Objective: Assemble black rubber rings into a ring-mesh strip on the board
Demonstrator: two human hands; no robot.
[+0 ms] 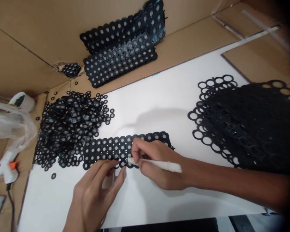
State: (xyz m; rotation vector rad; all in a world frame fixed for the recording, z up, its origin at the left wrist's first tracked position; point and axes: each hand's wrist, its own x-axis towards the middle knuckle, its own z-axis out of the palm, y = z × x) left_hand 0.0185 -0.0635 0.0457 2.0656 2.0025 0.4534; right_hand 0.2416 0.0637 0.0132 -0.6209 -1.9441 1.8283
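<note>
A black strip of joined rings, with pale grey discs in the rings, lies flat on the white tabletop. At its lower edge, my left hand holds the strip with thumb and fingertips close together around an edge ring. My right hand is closed in a pinch round a slim white stick, perhaps a pen. The stick's tip meets the strip's lower row, just right of my left fingertips. Part of the strip is hidden under my right hand.
Loose black rings with grey centres are heaped at left. Open black ring sheets are piled at right. Finished-looking dotted strips lean on the cardboard wall. A white glue gun, a plastic bag and a white cup stand far left.
</note>
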